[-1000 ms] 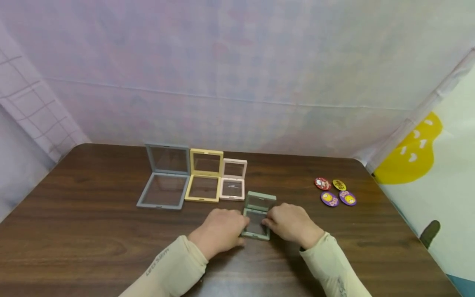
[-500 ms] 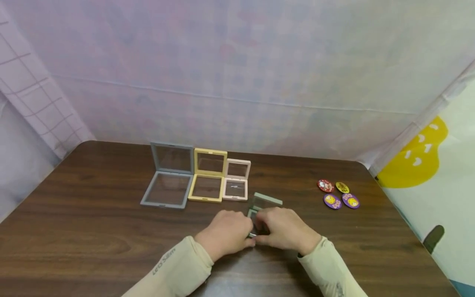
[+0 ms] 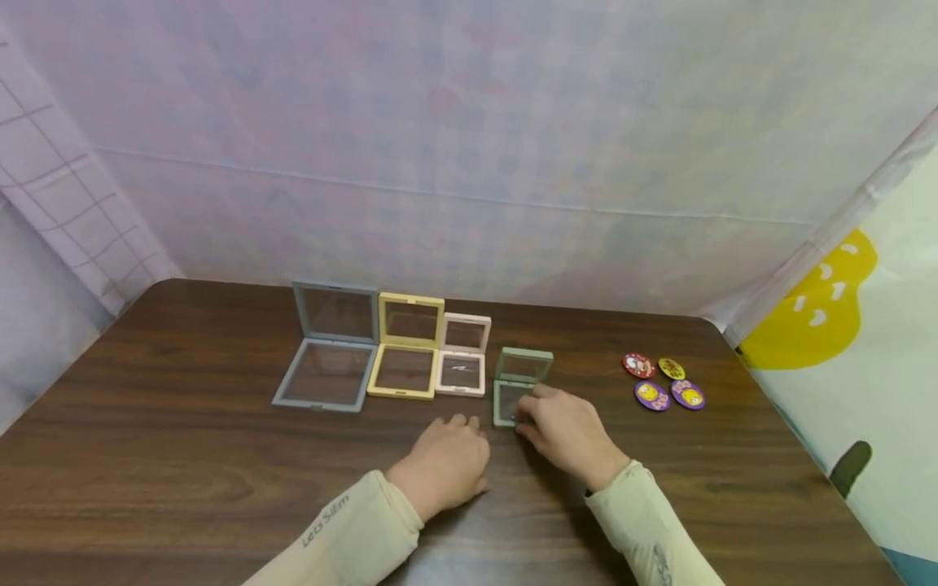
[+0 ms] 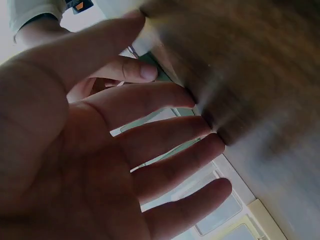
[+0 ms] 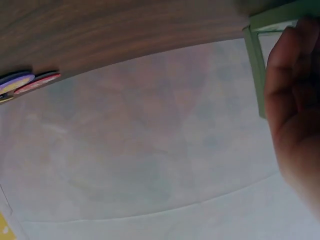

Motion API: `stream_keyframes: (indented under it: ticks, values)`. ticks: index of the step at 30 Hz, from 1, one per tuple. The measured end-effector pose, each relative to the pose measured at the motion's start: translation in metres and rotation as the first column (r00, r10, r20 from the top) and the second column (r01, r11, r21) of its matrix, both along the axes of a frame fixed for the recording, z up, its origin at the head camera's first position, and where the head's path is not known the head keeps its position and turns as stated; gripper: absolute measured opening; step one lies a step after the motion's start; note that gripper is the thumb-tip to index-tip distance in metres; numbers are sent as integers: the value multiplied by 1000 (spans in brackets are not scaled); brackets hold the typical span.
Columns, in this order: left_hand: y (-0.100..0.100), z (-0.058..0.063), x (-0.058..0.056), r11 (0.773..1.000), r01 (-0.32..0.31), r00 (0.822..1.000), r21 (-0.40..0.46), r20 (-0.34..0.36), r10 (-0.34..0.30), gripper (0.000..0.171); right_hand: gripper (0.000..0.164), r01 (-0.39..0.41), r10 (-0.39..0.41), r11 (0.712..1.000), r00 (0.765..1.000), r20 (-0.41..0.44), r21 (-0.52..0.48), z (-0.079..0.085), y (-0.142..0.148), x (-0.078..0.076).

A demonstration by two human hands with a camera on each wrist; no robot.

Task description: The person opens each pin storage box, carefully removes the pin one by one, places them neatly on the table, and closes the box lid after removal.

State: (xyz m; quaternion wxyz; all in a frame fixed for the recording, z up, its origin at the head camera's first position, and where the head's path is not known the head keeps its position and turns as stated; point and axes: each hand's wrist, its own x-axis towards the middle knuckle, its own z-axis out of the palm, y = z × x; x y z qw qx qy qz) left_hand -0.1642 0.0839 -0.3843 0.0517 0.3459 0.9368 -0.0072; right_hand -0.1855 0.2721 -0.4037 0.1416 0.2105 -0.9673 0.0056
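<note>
A small green hinged display frame [image 3: 522,368] lies on the table with its lid raised and clear panels in both halves. My right hand [image 3: 567,431] grips its lower half at the right front edge, and the fingers cover that corner. In the right wrist view, curled fingers [image 5: 285,75] meet the green frame [image 5: 256,65]. Just left and nearer, my left hand [image 3: 443,465] rests on the table, apart from the frame. Its fingers [image 4: 165,135] are spread and slightly bent in the left wrist view, with nothing between them.
In a row left of the green frame stand three similar opened frames: pinkish-white [image 3: 484,374], yellow [image 3: 374,370] and large grey-blue [image 3: 289,378]. Several round badges lie at right, including a red one [image 3: 638,365] and a purple one [image 3: 688,395]. A cloth backdrop [image 3: 469,187] hangs behind the table.
The green frame has slid away from me, up beside the pinkish-white one, with my right hand on it. My left hand has let go of the frame and stayed near the front.
</note>
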Motion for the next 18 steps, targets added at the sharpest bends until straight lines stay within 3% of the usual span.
stream_keyframes:
  ticks: [4, 10, 18]
  values:
    - [1, 1, 0, 1000, -1, 1000, -9, 8, 1, 56, 6, 30, -33, 998, 998, -47, -59, -6, -3, -4]
    - [2, 3, 0, 1000, 4, 1000, -28, 18, -4, 54, 25, 77, -81, 991, 996, -28, -109, -10, -5, -6]
    - [2, 3, -1, 1000, 4, 999, -30, 36, -3, 58, 44, 82, -81, 996, 996, -20, 22, -13, -8, -7]
